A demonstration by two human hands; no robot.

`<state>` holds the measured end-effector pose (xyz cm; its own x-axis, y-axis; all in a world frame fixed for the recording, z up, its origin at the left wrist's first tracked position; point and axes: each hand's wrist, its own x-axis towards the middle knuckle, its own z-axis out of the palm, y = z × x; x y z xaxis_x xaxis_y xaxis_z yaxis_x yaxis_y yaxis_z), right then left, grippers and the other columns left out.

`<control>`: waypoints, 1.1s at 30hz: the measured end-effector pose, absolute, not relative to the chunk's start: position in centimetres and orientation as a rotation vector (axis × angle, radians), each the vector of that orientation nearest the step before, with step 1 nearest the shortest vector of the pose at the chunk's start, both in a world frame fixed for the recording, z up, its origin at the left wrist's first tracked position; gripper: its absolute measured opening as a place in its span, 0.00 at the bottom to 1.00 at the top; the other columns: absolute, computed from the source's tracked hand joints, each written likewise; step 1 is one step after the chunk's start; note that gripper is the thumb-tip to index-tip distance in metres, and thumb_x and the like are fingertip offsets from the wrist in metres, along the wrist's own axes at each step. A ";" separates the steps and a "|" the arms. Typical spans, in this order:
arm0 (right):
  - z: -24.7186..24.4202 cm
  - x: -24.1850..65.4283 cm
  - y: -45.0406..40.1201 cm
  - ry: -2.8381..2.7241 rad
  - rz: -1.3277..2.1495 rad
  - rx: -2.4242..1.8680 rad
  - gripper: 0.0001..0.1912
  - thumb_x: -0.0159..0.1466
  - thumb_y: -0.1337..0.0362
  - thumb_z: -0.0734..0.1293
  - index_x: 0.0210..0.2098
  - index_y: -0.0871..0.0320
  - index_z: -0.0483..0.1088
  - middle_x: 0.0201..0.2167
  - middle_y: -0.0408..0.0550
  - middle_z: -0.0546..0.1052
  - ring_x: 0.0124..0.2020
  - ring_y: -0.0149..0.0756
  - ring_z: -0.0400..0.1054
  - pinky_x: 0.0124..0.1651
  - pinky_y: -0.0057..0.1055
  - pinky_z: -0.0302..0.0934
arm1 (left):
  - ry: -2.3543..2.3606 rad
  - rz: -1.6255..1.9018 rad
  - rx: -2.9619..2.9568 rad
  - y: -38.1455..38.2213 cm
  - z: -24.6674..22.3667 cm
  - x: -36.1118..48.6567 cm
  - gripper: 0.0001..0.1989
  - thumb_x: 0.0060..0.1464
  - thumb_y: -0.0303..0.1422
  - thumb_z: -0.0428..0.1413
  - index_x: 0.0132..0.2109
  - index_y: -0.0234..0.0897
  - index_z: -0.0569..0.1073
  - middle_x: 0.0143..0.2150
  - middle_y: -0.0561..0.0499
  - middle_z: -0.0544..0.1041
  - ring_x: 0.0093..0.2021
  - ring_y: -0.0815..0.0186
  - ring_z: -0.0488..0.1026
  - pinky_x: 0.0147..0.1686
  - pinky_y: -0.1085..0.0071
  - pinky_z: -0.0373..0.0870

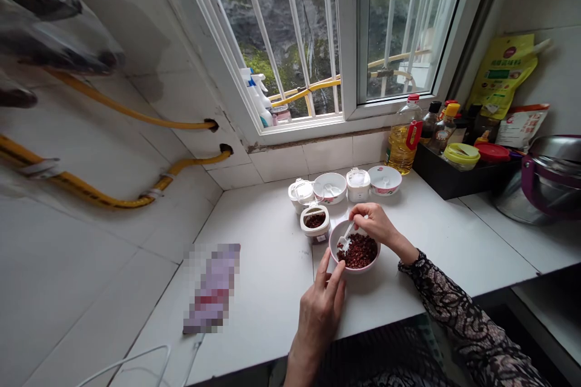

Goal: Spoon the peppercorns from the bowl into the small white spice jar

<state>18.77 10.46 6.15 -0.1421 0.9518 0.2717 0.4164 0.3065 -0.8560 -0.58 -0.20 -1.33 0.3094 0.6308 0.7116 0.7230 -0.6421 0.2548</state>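
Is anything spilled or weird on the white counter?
One thing looks odd: the purple oblong item at the left of the white counter is blurred into square blocks, hiding what it is. No clear spill shows around the pink-rimmed white bowl.

Ahead of me: white-framed window [349, 30], bars [296, 24] outside | daylight entering | tiled wall [100, 248] at my left | white counter [267, 296] below

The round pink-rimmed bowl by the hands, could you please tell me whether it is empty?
Partly filled: the round pink-rimmed bowl holds small dark-red pieces, with pale inner wall showing above them.
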 end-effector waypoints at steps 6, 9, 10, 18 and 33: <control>6.0 18.9 10.8 -1.508 0.950 -1.288 0.08 0.49 0.68 0.61 0.22 0.58 0.73 0.14 0.40 0.73 0.18 0.29 0.63 0.27 0.26 0.57 | -1.248 -1.265 -2.447 -0.2 -1.3 -0.4 0.15 0.66 0.26 0.48 0.57 0.34 0.69 0.62 0.31 0.68 0.35 0.67 0.80 0.29 0.77 0.75; 6.1 18.9 11.0 -1.391 1.075 -1.255 0.08 0.48 0.68 0.61 0.20 0.58 0.73 0.13 0.40 0.72 0.18 0.29 0.63 0.27 0.26 0.58 | -1.248 -1.269 -2.438 -0.1 -1.3 -0.4 0.15 0.66 0.27 0.48 0.57 0.35 0.69 0.62 0.31 0.69 0.34 0.68 0.80 0.28 0.76 0.75; 6.2 18.9 11.0 -1.356 1.109 -1.239 0.08 0.47 0.68 0.61 0.20 0.58 0.73 0.13 0.40 0.72 0.18 0.29 0.63 0.28 0.26 0.59 | -1.246 -1.269 -2.438 -0.1 -1.3 -0.4 0.15 0.66 0.27 0.48 0.57 0.35 0.69 0.61 0.31 0.69 0.34 0.68 0.80 0.28 0.76 0.75; 6.5 18.6 11.3 -1.231 1.172 -1.138 0.07 0.49 0.66 0.64 0.24 0.59 0.74 0.16 0.42 0.75 0.21 0.31 0.66 0.32 0.29 0.62 | -1.249 -1.259 -2.447 -0.2 -1.2 -0.4 0.15 0.65 0.26 0.48 0.57 0.34 0.69 0.62 0.30 0.68 0.32 0.69 0.79 0.29 0.75 0.76; 6.7 17.3 10.0 -1.880 0.093 -0.858 0.09 0.67 0.71 0.61 0.38 0.56 0.73 0.30 0.46 0.81 0.31 0.37 0.71 0.48 0.40 0.61 | -1.227 -1.244 -2.437 0.1 -1.5 -0.3 0.16 0.66 0.26 0.47 0.58 0.33 0.68 0.61 0.29 0.68 0.35 0.68 0.79 0.30 0.75 0.75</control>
